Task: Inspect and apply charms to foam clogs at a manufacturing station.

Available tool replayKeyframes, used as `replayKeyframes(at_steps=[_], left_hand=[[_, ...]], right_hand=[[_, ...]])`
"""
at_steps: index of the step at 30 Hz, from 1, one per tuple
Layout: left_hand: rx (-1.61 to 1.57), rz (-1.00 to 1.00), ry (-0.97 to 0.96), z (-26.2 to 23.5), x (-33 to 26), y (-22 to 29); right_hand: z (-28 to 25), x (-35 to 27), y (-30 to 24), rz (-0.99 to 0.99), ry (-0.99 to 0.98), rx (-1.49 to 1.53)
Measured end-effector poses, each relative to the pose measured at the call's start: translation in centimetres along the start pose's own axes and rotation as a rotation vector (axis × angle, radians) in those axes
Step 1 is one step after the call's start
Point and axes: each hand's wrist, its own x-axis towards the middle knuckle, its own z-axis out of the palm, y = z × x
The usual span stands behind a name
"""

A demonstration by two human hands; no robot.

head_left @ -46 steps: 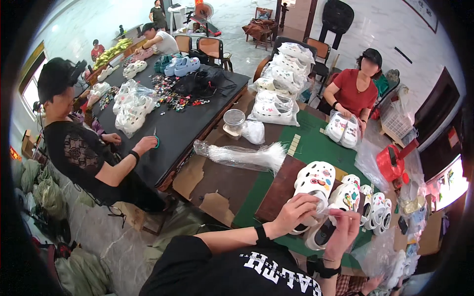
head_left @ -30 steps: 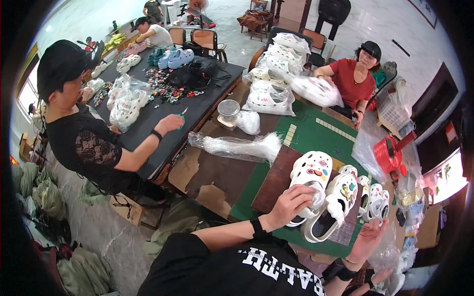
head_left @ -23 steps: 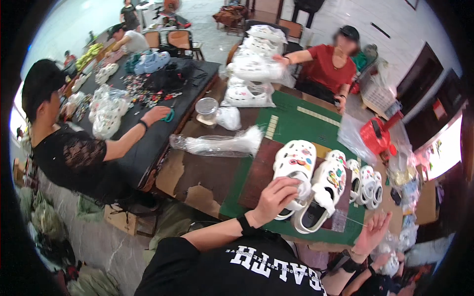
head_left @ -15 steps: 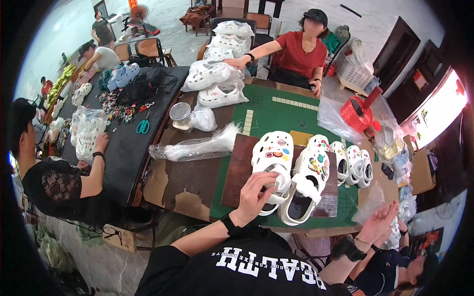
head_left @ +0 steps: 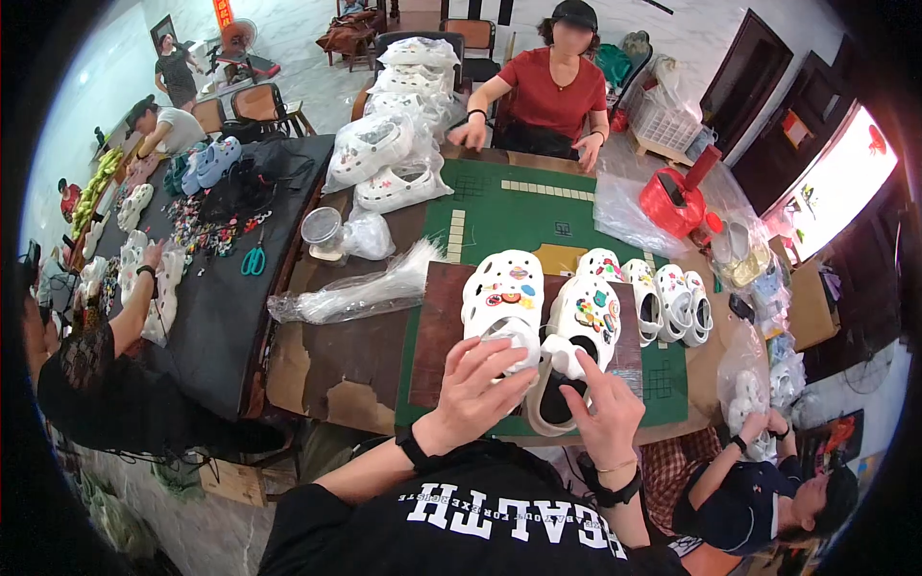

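Two white clogs with colourful charms stand side by side on a dark red-brown board (head_left: 432, 336) in front of me. My left hand (head_left: 480, 384) curls over the opening of the left clog (head_left: 501, 278), fingers round its strap area, where a clear plastic piece shows. My right hand (head_left: 610, 408) has its thumb and forefinger on the raised white strap of the right clog (head_left: 586, 300), over its dark insole. My palms hide the heel of the left clog and part of the right one's side.
Several smaller white clogs (head_left: 672, 305) stand right of the board on a green mat (head_left: 538, 216). White ties (head_left: 370, 288), a clear jar (head_left: 323, 228) and bagged clogs (head_left: 394, 168) lie left. A red tape roll (head_left: 675, 200) is back right. Co-workers sit left, opposite and right.
My right hand has come in from the right edge of the table to the right clog's strap. My left hand stays on the left clog. The person opposite has drawn an arm back from the bagged clogs.
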Motion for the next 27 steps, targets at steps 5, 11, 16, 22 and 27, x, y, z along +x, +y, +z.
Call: replayKeyframes(at_steps=[5, 11, 16, 22, 27], left_hand=[[0.064, 0.042, -0.32, -0.2, 0.9, -0.3], [0.101, -0.012, -0.386, 0.2, 2.9, -0.5], [0.146, 0.022, -0.34, 1.8, 3.1, -2.1], [0.073, -0.008, -0.314, 2.6, 4.4, -2.3], [-0.099, 0.055, -0.486, -0.4, 6.4, -2.8]], right_hand=[[0.8, -0.1, 1.7, -0.009, 0.004, -0.041], [1.2, -0.7, 3.4, 0.028, 0.098, -0.058], [1.7, 0.5, 3.6, 0.095, 0.196, -0.025], [2.5, 0.8, 3.9, -0.005, 0.194, -0.097], [1.9, 0.7, 4.0, -0.033, 0.162, -0.148]])
